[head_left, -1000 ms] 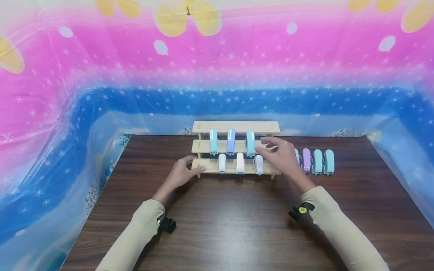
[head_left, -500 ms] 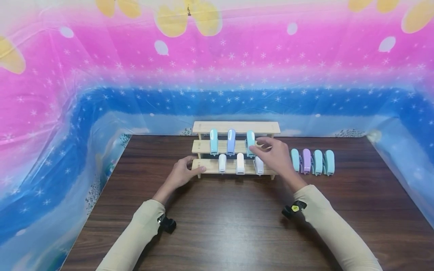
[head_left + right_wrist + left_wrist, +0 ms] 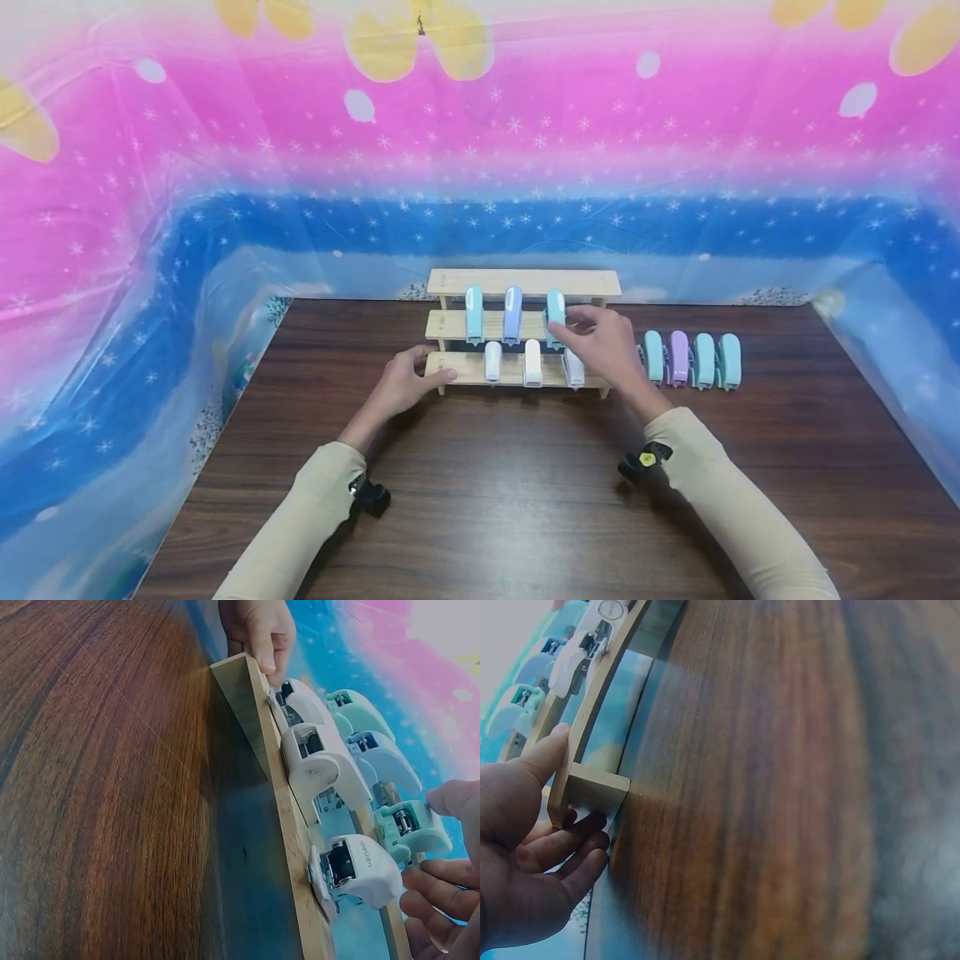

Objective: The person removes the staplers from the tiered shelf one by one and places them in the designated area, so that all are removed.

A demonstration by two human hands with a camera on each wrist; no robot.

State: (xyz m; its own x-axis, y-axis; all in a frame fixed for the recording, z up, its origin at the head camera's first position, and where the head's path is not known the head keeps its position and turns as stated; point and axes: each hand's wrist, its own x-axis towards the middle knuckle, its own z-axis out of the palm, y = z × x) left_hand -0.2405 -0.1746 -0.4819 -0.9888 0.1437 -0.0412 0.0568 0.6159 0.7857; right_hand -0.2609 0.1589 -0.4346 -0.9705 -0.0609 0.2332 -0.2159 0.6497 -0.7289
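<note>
While my left hand (image 3: 405, 383) is clamped on the left end of the lowest shelf (image 3: 467, 367), its thumb lying on top of the board and its fingers curled beneath, near the leg, my right hand (image 3: 611, 343) is at the middle shelf (image 3: 448, 324), where I see it pinching the right-hand teal stapler (image 3: 555, 306) between thumb and fingers. That stapler sits toward the right part of the middle shelf, its front end pointing at me. The two hands are well apart, one at either side of the three-tier wooden rack (image 3: 525, 282).

Left of the pinched one on the same tier I have a periwinkle stapler (image 3: 513, 312) in the middle and another teal stapler (image 3: 474, 312) beyond it, each spaced from its neighbour. Below, on the lowest shelf, stand a white stapler (image 3: 492, 361), a cream-white stapler (image 3: 532, 362) and a pale stapler (image 3: 573, 367), the last partly behind my right hand in the head view.

Just beyond my right wrist, four more line up side by side on the dark wood surface (image 3: 487, 475): a teal one (image 3: 654, 357), a purple one (image 3: 678, 358), then two teal ones (image 3: 704, 360). Behind everything hangs a pink and blue backdrop (image 3: 480, 158).
</note>
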